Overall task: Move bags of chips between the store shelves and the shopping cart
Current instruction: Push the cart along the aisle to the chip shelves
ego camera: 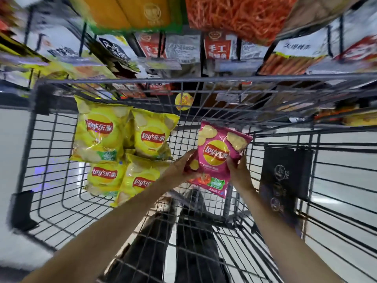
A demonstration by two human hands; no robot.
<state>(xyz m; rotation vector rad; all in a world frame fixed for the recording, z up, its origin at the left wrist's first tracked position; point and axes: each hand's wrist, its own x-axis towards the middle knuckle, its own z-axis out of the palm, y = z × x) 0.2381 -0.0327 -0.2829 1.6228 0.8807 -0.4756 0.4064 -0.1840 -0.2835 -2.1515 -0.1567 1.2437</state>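
Observation:
A pink Lay's chip bag (219, 154) is held over the right half of the wire shopping cart (142, 81). My left hand (183, 166) grips its lower left edge and my right hand (237, 168) grips its right side. Several yellow Lay's bags (100, 133) lie flat in the left part of the cart, overlapping one another. Beyond the cart's far rim stand the store shelves (183, 50) packed with snack packets.
A dark panel (285, 176) hangs on the cart's right wall. Large orange and yellow packs (234, 15) hang close overhead at the top of the view. My legs in dark trousers (189, 242) show through the cart's near wire wall. The floor is pale and glossy.

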